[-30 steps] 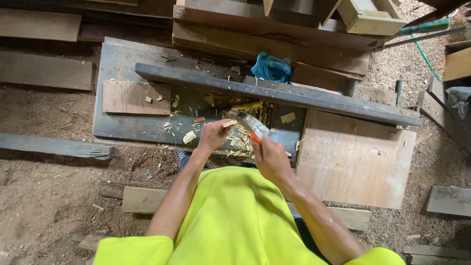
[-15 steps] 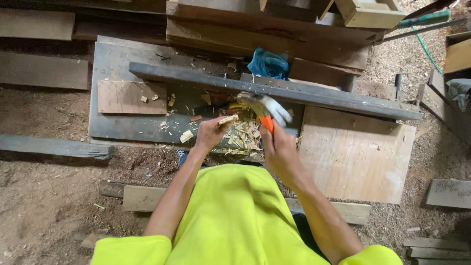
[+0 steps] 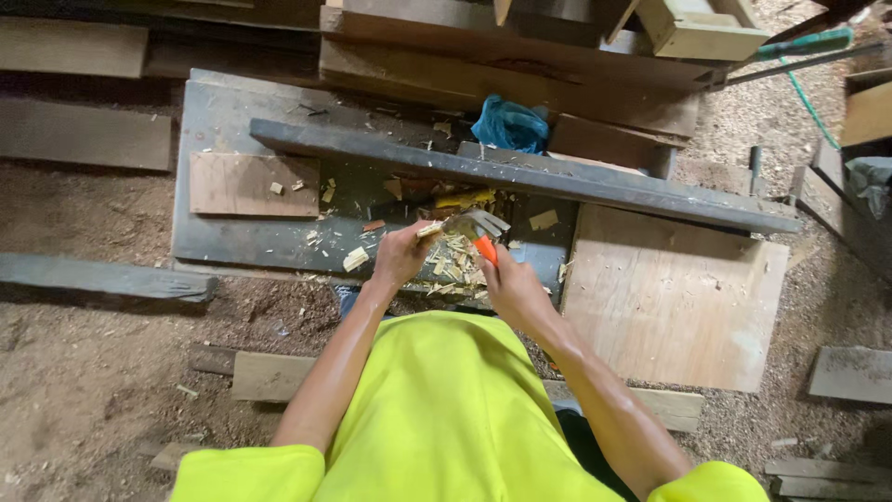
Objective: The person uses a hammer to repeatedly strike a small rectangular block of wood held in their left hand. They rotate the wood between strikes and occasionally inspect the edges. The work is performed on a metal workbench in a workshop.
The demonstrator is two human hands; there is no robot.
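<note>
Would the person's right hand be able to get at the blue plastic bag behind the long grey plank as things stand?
Probably not at once: the right hand is closed on the orange-handled hammer, and the grey plank lies between it and the blue bag, though nothing covers the bag from above.

Matt grey wooden tabletop (image 3: 242, 244), pale rough wood chips (image 3: 455, 265), glossy orange plastic tool handle (image 3: 485, 249), crumpled blue plastic bag (image 3: 510, 125)

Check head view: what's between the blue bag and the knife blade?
The long dark plank crosses between the blue bag and the knife blade, with chip-strewn board below it; head view.
</note>
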